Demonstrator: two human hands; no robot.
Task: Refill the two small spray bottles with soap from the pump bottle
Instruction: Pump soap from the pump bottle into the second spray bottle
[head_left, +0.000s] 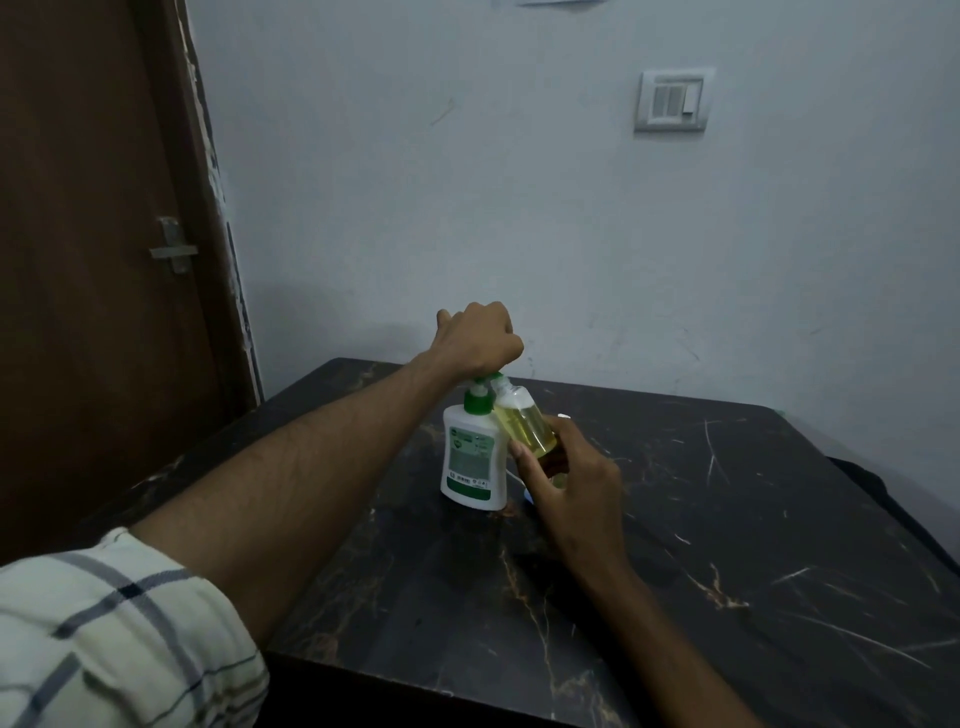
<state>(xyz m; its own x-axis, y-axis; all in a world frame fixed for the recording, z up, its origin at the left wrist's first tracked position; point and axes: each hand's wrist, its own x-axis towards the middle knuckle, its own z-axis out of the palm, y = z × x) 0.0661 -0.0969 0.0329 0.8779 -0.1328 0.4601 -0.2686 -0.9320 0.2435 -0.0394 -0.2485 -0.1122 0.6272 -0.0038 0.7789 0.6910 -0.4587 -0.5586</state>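
Note:
A white pump bottle (469, 457) with a green collar and label stands upright on the dark marble table (727, 545). My left hand (480, 338) is closed in a fist on top of its pump head, hiding the nozzle. My right hand (566, 478) grips a small clear spray bottle (522, 418), partly filled with yellow-green liquid. That bottle is tilted, its open neck up against the pump's spout. A small white and blue object (529, 498) peeks out behind my right hand; I cannot tell what it is.
The table stands in a corner, with a pale wall behind it and a brown door (93, 260) with a metal latch at the left. A switch plate (672, 101) is on the wall. A dark object (862, 480) lies past the table's right edge.

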